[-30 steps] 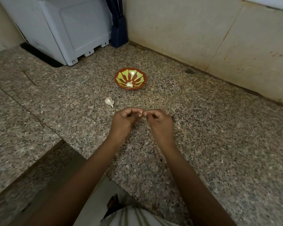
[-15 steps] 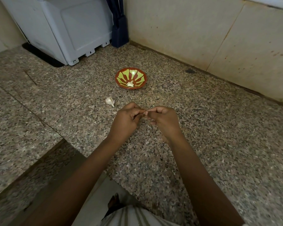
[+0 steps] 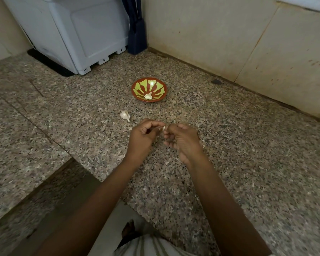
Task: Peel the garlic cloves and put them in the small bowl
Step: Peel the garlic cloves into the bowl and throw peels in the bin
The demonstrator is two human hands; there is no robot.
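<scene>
Both grips curled; left hand (image 3: 142,139) and right hand (image 3: 185,142) pinch garlic clove (image 3: 163,128).

On the counter (image 3: 229,163), loose garlic (image 3: 125,115) lies before the bowl (image 3: 156,87).

open counter right, obstacles up top
bare counter (image 3: 238,154) spreads across the frame's right; a garlic piece (image 3: 125,115) lies left of centre, the small bowl (image 3: 136,88) above centre, and a white appliance (image 3: 78,34) and wall (image 3: 211,34) close off the top.

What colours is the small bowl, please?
The bowl is red-brown with yellow-green petal stripes, seen in the head view.
</scene>
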